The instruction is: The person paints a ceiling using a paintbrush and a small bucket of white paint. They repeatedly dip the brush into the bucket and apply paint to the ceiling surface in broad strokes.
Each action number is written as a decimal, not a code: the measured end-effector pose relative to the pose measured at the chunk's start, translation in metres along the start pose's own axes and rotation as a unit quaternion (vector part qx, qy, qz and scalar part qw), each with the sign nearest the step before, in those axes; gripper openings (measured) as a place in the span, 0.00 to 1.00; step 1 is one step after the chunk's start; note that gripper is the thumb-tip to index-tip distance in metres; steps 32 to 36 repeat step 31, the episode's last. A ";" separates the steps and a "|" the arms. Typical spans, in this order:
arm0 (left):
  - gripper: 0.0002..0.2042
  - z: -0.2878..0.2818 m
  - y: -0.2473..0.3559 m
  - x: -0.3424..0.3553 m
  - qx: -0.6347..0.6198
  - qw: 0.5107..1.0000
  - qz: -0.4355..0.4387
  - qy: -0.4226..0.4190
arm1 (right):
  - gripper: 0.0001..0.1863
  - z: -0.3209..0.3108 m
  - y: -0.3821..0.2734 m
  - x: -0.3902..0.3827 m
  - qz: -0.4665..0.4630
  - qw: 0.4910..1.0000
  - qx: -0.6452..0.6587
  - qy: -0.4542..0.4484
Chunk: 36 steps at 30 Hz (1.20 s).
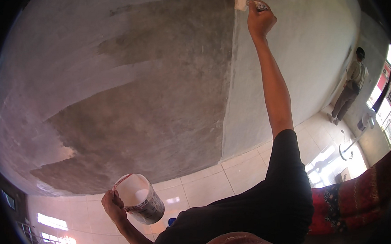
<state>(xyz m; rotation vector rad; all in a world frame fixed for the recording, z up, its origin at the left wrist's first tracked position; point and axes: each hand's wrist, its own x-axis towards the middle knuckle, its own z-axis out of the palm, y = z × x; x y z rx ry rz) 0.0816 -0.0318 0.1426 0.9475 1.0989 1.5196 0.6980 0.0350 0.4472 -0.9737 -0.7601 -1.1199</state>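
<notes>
High up, at the top of the view, my right hand (261, 20) is closed round the handle of a paintbrush. The pale bristle end of the paintbrush (240, 0) lies against the wall (175, 77), at the upper end of a straight vertical edge between a dark grey area and a lighter one. Low and to the left, my left hand (113, 206) grips a paint bucket (150, 208) at its side. The bucket is tilted toward me, and white paint (141, 195) shows inside. Lighter strokes cross the left part of the dark area.
A tiled floor (246, 174) runs along the wall's foot. At the far right a person (352, 81) stands facing the wall, near a bright window (389, 97). Red patterned cloth (355, 199) hangs or lies at the lower right. A small blue thing (171, 221) shows beside my shirt.
</notes>
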 end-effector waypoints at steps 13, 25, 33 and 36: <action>0.12 -0.002 0.006 -0.001 0.008 0.999 -0.011 0.037 | 0.14 0.060 -0.106 -0.059 0.004 0.995 0.063 -0.078; 0.12 -0.007 0.008 -0.004 0.013 0.999 -0.017 0.030 | 0.12 0.016 -0.033 -0.006 -0.022 1.000 -0.012 0.007; 0.13 -0.012 0.002 -0.002 0.011 0.999 -0.026 0.020 | 0.10 0.017 -0.004 0.009 -0.012 0.996 -0.093 -0.003; 0.13 -0.012 0.002 -0.002 0.011 0.999 -0.026 0.020 | 0.10 0.017 -0.004 0.009 -0.012 0.996 -0.093 -0.003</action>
